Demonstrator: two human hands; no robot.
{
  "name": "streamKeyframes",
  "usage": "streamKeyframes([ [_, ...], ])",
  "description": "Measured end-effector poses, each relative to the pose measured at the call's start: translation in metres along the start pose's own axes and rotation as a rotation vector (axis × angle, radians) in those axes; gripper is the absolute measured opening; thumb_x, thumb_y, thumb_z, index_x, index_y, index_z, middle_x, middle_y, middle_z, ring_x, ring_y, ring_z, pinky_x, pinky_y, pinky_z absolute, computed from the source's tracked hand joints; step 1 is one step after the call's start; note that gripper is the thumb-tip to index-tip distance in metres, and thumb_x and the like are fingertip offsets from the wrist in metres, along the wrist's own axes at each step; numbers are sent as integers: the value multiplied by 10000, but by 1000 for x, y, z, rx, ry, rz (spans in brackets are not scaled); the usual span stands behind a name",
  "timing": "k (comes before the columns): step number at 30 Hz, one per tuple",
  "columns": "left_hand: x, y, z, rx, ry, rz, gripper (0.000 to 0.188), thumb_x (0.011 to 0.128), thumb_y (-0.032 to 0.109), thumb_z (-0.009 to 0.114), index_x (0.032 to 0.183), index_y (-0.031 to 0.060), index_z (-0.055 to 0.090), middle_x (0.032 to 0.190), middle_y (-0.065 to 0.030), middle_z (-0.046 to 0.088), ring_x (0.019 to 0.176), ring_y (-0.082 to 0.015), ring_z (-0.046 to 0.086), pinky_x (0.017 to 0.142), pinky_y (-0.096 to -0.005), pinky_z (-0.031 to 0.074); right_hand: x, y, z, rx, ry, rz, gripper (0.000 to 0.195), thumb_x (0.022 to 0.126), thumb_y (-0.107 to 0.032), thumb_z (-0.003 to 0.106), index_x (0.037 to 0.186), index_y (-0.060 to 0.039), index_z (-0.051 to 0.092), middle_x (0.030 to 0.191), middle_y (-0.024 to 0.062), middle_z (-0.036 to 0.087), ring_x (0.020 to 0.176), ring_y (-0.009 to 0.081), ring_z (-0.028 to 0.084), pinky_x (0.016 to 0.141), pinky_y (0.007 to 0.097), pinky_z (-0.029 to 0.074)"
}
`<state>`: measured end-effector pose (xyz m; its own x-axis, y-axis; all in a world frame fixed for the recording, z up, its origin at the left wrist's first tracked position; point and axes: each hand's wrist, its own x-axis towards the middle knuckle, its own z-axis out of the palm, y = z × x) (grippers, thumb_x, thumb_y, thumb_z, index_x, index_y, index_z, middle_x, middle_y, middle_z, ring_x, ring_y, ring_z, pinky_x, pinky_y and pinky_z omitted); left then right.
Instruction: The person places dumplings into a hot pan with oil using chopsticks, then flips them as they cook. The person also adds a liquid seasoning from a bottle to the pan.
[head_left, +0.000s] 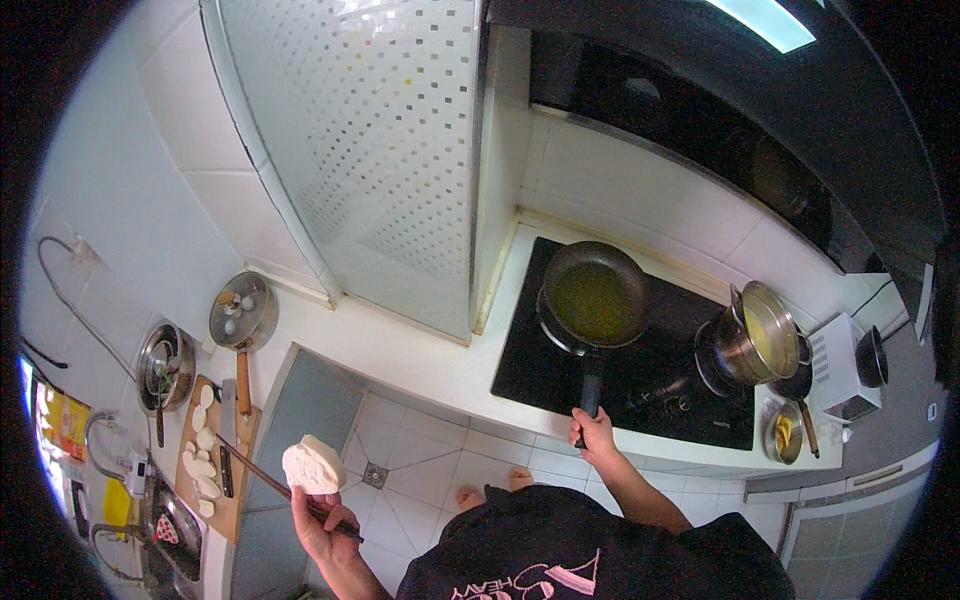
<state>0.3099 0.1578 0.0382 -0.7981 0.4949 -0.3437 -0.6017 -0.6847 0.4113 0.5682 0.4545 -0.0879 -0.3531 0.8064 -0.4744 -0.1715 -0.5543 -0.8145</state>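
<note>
My left hand (330, 521) holds a thick, cut piece of white steamed bun (311, 465) and, in the same grip, dark chopsticks (255, 466) that slant up and left. My right hand (592, 435) is closed around the black handle of a frying pan (600, 296), which is on or just above the black cooktop (517, 367). Yellowish oil lies in the pan. To the left, several white bun slices (201, 439) rest on a wooden cutting board (244, 487), beside a cleaver (229, 409) with a dark handle.
A stainless pot (772, 337) with yellow liquid stands right of the pan. Beyond it are a metal bowl (784, 450) with yellow pieces and a white appliance (832, 360). At left are a lidded pan (244, 307), metal basins (166, 367) and a sink (191, 547). A patterned partition (397, 187) rises between the counters.
</note>
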Motion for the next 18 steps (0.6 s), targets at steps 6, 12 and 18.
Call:
streamKeyframes([
  [6,1,-8,-4,-41,-72,-35,322,819,191,463,1099,33,436,1030,-113,540,789,-132,581,290,-111,297,-3,-7,3,19,16,39,162,760,-91,538,729,-85,379,518,19,431,370,121,399,333,271,345],
  [12,-2,-19,2,-37,-38,-18,320,822,195,460,1095,30,437,1036,-111,537,813,-117,572,292,-106,290,-3,-10,3,28,6,55,159,769,-92,528,719,-95,377,518,17,433,376,119,399,335,271,339],
  [18,-8,-17,-4,-38,-93,14,325,827,199,450,1104,30,428,1054,-113,526,811,-110,570,295,-108,290,-4,-17,3,71,-27,96,157,768,-89,526,701,-97,384,517,19,435,376,121,401,334,274,340],
])
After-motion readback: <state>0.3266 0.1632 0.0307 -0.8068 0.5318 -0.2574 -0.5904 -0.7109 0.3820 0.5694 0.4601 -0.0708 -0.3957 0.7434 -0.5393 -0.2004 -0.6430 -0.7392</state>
